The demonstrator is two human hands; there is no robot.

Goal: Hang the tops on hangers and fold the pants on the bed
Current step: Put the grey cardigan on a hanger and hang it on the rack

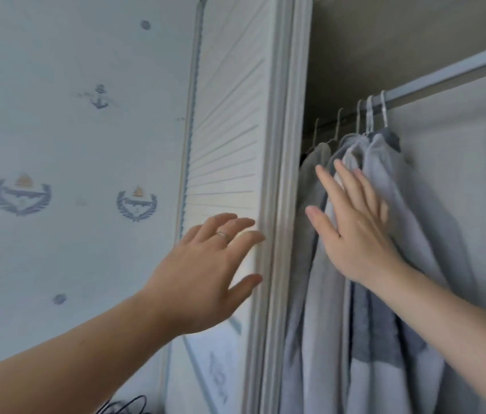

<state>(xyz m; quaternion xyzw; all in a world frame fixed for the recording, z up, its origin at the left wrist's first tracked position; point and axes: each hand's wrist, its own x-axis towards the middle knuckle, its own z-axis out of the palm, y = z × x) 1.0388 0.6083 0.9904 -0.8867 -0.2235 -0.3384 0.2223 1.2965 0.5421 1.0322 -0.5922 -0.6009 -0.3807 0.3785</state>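
Tops (400, 198) hang in a close row inside an open wardrobe on the right of the scene, in pale grey and blue-grey cloth, with one darker blue piece showing at the collar and lower down among the folds. Each one sits on a light-coloured hanger, and the hangers (368, 115) hook over a pale rail (450, 74) that runs up toward the far right. They are bunched at the left end of the rail, near the wardrobe's frame.

The person's right hand (355, 234) is raised against the hanging tops, palm toward the cloth. Its fingers (346, 180) are straight and spread, grip nothing, and lie over the shoulders of the middle garments; they are blurred at the tips, so how firmly they press cannot be told.

The left hand (205, 264) reaches up at the near edge of the white louvred door (229, 115), which stands just left of the opening. Its fingers (235, 225) are open, spread and slightly bent, holding nothing, with the tips level with the door's upright edge; whether they touch it cannot be told. A thin ring (222, 234) sits on one finger.

Left of the door is a wall (56, 138) papered in pale blue with a nautical print, including an anchor (99, 97) and laurel crests with small boats. A dark cable (129, 406) loops at the bottom edge, below the left forearm.
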